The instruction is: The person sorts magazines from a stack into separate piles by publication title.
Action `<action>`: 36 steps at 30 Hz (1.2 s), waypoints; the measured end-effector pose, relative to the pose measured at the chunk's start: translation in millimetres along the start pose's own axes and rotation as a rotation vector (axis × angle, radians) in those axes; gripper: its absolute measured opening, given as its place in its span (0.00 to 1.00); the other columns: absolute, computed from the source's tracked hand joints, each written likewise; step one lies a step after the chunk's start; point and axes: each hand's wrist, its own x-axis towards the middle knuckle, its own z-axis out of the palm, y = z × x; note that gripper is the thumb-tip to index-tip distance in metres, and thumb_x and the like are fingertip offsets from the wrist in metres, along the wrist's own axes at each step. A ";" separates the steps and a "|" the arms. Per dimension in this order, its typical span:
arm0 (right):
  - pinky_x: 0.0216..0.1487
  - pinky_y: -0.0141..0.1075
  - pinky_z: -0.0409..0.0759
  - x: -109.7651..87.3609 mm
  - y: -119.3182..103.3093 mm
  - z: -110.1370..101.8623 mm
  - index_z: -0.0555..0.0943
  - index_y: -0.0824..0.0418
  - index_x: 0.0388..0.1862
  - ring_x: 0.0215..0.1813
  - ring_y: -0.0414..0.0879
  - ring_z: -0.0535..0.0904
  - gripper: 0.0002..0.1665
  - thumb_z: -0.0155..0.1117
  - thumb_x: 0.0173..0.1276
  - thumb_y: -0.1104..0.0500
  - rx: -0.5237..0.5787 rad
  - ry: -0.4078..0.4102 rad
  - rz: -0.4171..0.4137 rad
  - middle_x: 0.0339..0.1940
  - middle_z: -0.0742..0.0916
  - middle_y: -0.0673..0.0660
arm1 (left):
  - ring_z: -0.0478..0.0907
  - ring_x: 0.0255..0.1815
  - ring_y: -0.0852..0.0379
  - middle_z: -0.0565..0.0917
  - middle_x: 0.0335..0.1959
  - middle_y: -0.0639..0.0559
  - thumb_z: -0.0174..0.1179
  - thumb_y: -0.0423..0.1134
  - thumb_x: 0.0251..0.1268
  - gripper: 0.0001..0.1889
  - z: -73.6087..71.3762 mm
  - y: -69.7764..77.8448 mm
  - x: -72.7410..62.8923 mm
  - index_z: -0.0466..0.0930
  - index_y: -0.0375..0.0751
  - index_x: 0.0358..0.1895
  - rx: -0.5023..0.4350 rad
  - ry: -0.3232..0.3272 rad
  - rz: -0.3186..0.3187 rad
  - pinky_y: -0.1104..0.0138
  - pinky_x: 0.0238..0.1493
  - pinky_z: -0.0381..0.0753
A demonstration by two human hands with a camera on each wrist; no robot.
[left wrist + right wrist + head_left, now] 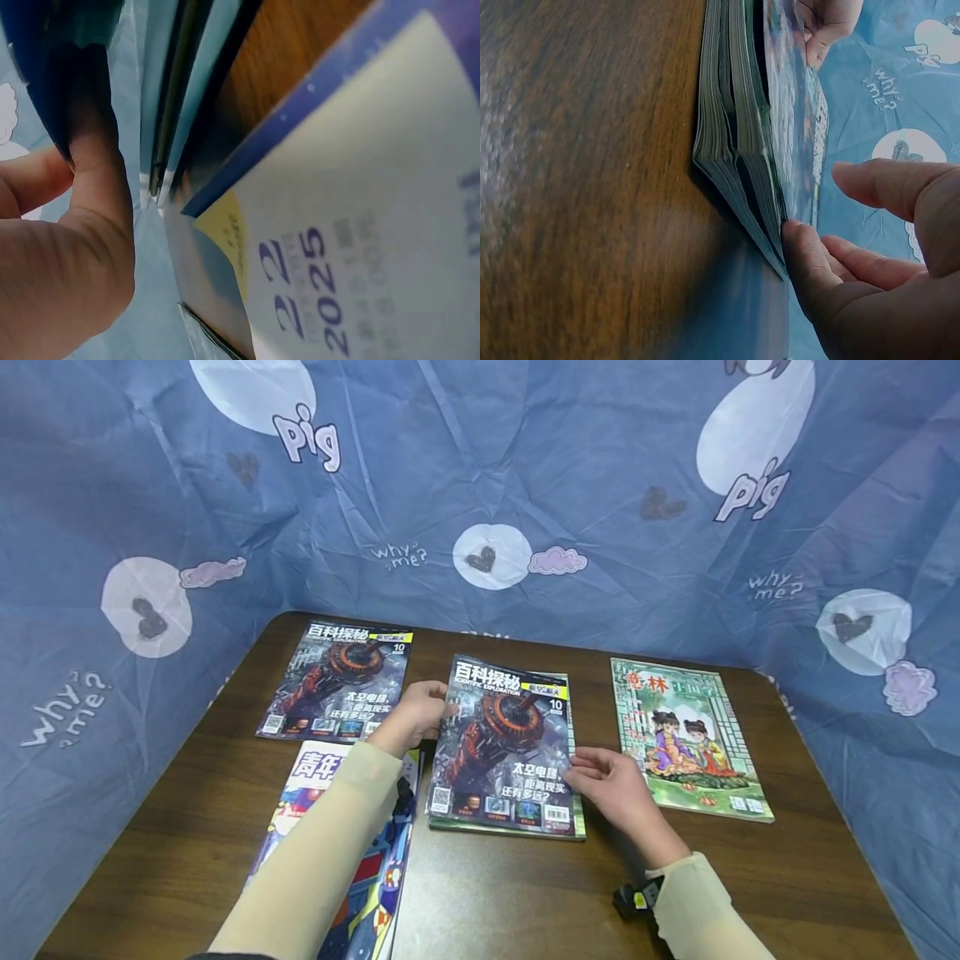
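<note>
A dark Scientific Exploration magazine point(498, 735) lies over a stack of green-edged magazines point(510, 831) at the middle of the table. My left hand point(416, 718) pinches its upper left edge; in the left wrist view the thumb and fingers of that hand point(82, 217) close on the raised dark blue cover. On the opposite side, my right hand point(615, 781) rests its fingertips against the right edge. From the right wrist view, thick page edges point(735, 150) show below the glossy cover, and the right thumb stands apart from it.
Another Scientific Exploration magazine point(337, 681) lies at the back left. In front of it, partly under my left forearm, is a colourful youth magazine point(371, 893). A green illustrated magazine point(690, 739) lies on the right. Blue printed cloth point(420, 460) hangs behind the wooden table point(487, 902).
</note>
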 end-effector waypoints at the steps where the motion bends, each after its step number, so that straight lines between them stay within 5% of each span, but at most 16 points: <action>1: 0.53 0.38 0.82 0.0 -0.3 0.1 0.77 0.75 0.63 0.56 0.57 0.83 0.28 0.72 0.68 0.64 0.001 -0.002 0.005 0.56 0.85 0.67 | 0.79 0.23 0.56 0.78 0.34 0.45 0.59 0.24 0.71 0.17 -0.3 -0.4 0.3 0.72 0.31 0.60 -0.016 0.000 0.004 0.63 0.27 0.84; 6: 0.53 0.38 0.82 -0.5 -1.9 0.7 0.75 0.75 0.65 0.56 0.57 0.83 0.33 0.74 0.66 0.63 0.004 -0.003 0.027 0.57 0.84 0.69 | 0.80 0.24 0.57 0.80 0.31 0.46 0.59 0.23 0.70 0.17 -1.9 -2.2 2.0 0.72 0.30 0.59 -0.093 -0.003 0.008 0.63 0.28 0.84; 13: 0.56 0.45 0.81 -1.7 -4.1 -1.2 0.73 0.75 0.68 0.54 0.56 0.84 0.38 0.76 0.65 0.58 -0.012 -0.022 0.039 0.53 0.86 0.68 | 0.56 0.13 0.64 0.68 0.18 0.56 0.61 0.25 0.71 0.22 -6.9 -3.2 1.1 0.70 0.34 0.65 -0.114 -0.026 0.015 0.70 0.19 0.71; 18: 0.58 0.47 0.79 -2.1 -5.2 -1.3 0.74 0.75 0.67 0.53 0.54 0.84 0.38 0.77 0.64 0.57 0.031 -0.052 0.059 0.50 0.88 0.65 | 0.55 0.13 0.64 0.66 0.17 0.57 0.61 0.27 0.72 0.25 -11.1 -2.6 -1.0 0.68 0.35 0.69 -0.093 -0.038 0.013 0.69 0.20 0.69; 25: 0.45 0.39 0.85 -1.7 -6.5 4.4 0.72 0.81 0.64 0.47 0.51 0.86 0.35 0.75 0.64 0.64 0.208 -0.092 0.121 0.54 0.84 0.73 | 0.62 0.14 0.64 0.76 0.23 0.53 0.60 0.27 0.72 0.22 -16.5 -2.8 -0.3 0.71 0.34 0.67 -0.125 -0.036 0.017 0.67 0.28 0.80; 36: 0.42 0.36 0.85 2.6 -18.6 17.3 0.73 0.82 0.61 0.45 0.48 0.86 0.34 0.75 0.63 0.64 0.232 -0.077 0.145 0.53 0.85 0.72 | 0.59 0.18 0.61 0.76 0.38 0.50 0.60 0.31 0.74 0.29 -35.2 -0.8 -1.3 0.64 0.34 0.74 -0.061 -0.037 0.021 0.64 0.34 0.76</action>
